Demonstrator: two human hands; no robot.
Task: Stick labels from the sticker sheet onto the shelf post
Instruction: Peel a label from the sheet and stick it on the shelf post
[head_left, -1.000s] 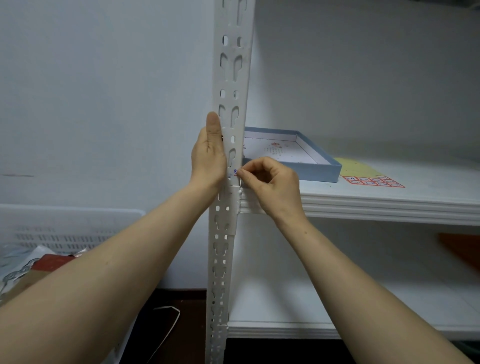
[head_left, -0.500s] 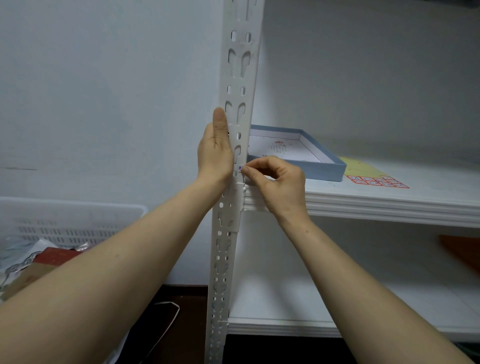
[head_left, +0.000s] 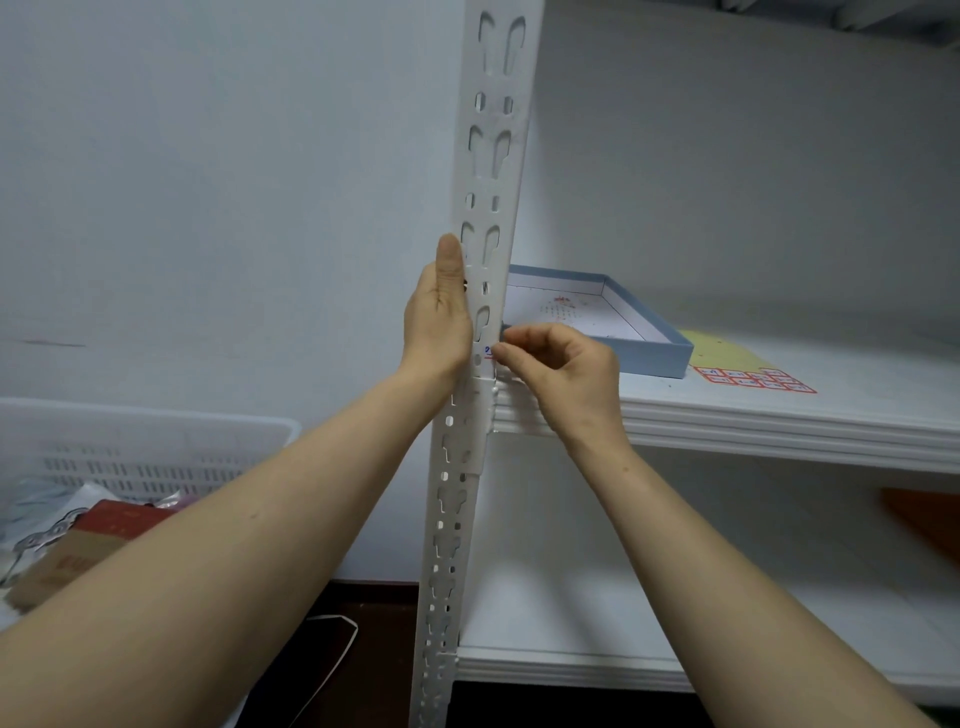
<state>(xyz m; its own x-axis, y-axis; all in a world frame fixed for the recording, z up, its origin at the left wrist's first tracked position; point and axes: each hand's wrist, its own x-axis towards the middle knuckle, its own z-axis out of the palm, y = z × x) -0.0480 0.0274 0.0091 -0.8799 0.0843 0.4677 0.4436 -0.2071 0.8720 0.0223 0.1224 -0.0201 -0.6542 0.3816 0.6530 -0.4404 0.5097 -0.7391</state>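
Left hand (head_left: 439, 317) along post (head_left: 493, 171), right hand (head_left: 566, 374) pinching label (head_left: 488, 352)

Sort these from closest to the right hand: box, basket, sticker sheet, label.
1. Label, on the post, pinched by the right hand.
2. Box, just behind, on the shelf.
3. Sticker sheet, farther right.
4. Basket, far left, low down.

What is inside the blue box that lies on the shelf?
The blue box is open; inside shows a white bottom with a small faint print. Nothing else is visible in it. Its near left corner is covered by the shelf post and the right hand.
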